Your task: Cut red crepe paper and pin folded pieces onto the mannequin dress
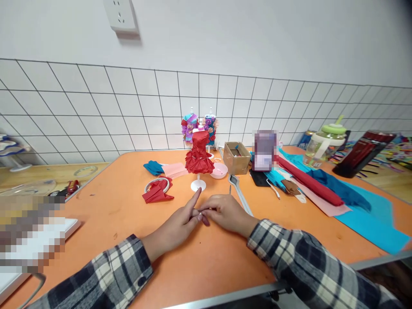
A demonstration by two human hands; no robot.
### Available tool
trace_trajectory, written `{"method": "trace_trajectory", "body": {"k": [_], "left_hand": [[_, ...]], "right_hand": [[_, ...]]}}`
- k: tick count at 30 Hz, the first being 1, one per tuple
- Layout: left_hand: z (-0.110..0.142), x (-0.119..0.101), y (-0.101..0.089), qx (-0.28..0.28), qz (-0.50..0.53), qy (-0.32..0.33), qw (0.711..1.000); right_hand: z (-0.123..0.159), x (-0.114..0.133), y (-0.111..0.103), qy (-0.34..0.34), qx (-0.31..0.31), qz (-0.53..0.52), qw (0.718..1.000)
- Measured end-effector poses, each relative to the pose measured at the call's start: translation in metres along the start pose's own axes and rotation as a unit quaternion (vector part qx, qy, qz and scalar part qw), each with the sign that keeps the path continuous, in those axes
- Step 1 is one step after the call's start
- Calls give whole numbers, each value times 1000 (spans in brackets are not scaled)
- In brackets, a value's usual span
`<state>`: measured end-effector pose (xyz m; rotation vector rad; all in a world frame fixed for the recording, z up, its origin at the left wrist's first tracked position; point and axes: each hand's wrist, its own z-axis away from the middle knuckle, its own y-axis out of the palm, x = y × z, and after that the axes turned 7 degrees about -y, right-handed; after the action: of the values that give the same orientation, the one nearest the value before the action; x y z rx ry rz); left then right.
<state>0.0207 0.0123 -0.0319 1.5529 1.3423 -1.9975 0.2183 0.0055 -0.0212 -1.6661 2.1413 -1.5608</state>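
Observation:
Over the front middle of the table, my left hand and my right hand meet at the fingertips. One left finger points forward while the others are closed against the right fingers. My right hand is pinched, and a tiny whitish bit shows between the fingertips, too small to name. Just beyond them stands a mini dress form on a white round base, wearing a ruffled red dress. A dark pointed tool and long grey tweezers lie near my right hand.
Red cloth with a white ring lies left; a pink bowl and cardboard box sit behind. Two decorated dress forms stand at the wall. Rolled fabrics, a green-lidded bottle and dark red flask occupy the right.

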Motion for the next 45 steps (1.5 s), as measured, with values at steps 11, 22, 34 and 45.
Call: {"method": "trace_trajectory", "body": {"k": [11,22,34,45], "left_hand": [[-9,11,-12,-83,51,2,995],[-15,9,-19,-74,148,-59,984],[-12,6,-9,-78,209,-49,973],[-10,9,-4,-52,189,-38,980]], "right_hand": [[-25,-78,-108,127,-349,265,890],[-14,-97,-102,152,-304,314,887],[-11,1,6,123,-24,-19,992],[-9,-7,0,127,-26,-27,991]]}}
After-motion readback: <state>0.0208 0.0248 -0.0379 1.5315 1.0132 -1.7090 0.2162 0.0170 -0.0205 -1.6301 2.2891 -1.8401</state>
